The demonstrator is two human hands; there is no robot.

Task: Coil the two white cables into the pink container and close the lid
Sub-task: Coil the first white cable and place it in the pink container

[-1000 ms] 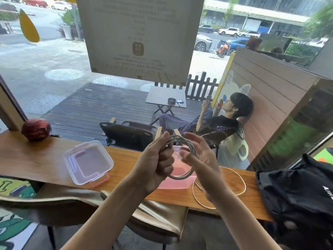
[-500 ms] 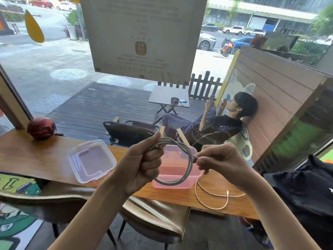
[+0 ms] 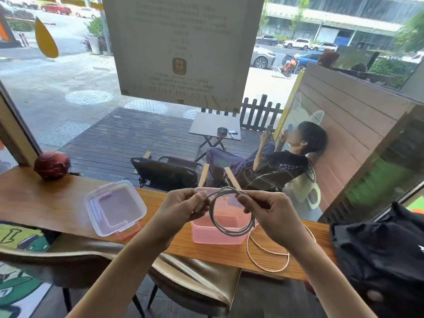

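Observation:
I hold a coiled white cable (image 3: 231, 231) in the air just above the open pink container (image 3: 213, 236), which stands on the wooden counter. My left hand (image 3: 181, 208) pinches the coil at its upper left. My right hand (image 3: 267, 208) grips the coil's upper right, and a cable strand arcs up from it to the right. The second white cable (image 3: 266, 250) lies in loose loops on the counter right of the container, partly behind my right wrist. The clear lid with pink clips (image 3: 114, 206) lies flat to the container's left.
The narrow wooden counter (image 3: 46, 203) runs along a window. A dark red ball-like object (image 3: 52, 165) sits at its far left. A black bag (image 3: 380, 249) rests on the right end. A brown chair (image 3: 195, 285) stands below the counter's edge.
My right hand has moved up and left from the coil's right side to its top, close to my left hand. The loose cable on the counter has shifted a little.

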